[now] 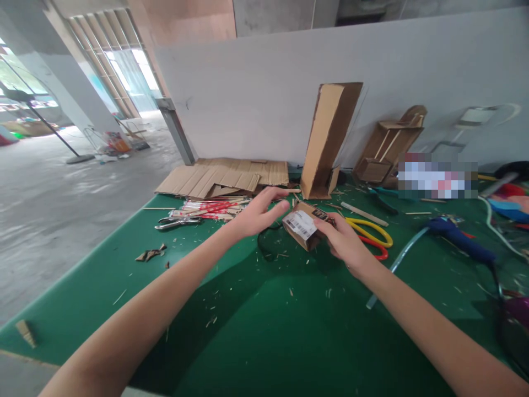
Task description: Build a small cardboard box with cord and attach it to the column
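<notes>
A small cardboard box [305, 242] with a white printed label is gripped by my right hand [341, 237] at its right side, tilted above the green table. Just left of the box, my left hand [264, 210] hovers with its fingers stretched out and thumb apart, holding nothing. Behind my right hand lie scissors with yellow and red handles [374, 231]. Beyond the box stands a tall open cardboard trough [326, 143], upright near the white panel.
Flat corrugated cardboard [223, 173], wrapped sticks [206, 208] and metal pliers [177, 222] lie at the back left. On the right are a blue glue gun [460, 240] with a clear glue stick, a wooden strip [364, 214] and a cardboard construction [388, 149]. Scraps dot the green table [256, 336].
</notes>
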Available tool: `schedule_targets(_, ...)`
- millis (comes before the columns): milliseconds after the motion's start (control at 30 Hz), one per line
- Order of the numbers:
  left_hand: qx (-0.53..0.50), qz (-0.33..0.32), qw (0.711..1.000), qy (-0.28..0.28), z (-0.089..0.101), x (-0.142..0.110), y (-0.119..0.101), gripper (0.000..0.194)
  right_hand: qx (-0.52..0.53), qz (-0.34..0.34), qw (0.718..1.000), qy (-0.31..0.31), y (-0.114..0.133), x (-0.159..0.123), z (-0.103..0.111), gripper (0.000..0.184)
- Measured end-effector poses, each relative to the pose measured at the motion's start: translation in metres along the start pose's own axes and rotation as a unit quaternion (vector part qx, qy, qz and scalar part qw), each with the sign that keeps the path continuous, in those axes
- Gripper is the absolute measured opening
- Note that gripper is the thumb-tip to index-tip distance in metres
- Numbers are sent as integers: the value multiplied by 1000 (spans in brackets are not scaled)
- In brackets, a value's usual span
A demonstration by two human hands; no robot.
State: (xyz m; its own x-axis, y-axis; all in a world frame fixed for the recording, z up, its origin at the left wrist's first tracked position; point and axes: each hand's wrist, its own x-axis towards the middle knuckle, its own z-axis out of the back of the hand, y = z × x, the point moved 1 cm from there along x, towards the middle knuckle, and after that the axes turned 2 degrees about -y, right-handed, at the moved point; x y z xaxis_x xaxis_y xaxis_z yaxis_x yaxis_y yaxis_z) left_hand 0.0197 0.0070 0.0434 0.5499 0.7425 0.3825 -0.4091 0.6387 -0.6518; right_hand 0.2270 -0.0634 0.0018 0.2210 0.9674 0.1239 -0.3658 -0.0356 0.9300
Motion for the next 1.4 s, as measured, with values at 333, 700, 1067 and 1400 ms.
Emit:
schedule_targets(333,22,72,996,45,-46,-18,-23,77,-156,129,972,-120,7,10,25,29)
schedule_targets(700,-113,-58,973,191,-30,-11,-8,76,421,46,900,97,73,4,11,41)
schedule_targets(1067,-84,-95,977,170,-38,-13,-8,63,462,39,878,118,74,16,-25,48)
schedule_targets(1400,-12,-100,979,175,-41,-19,-8,68,398,68,906,125,77,15,-37,48)
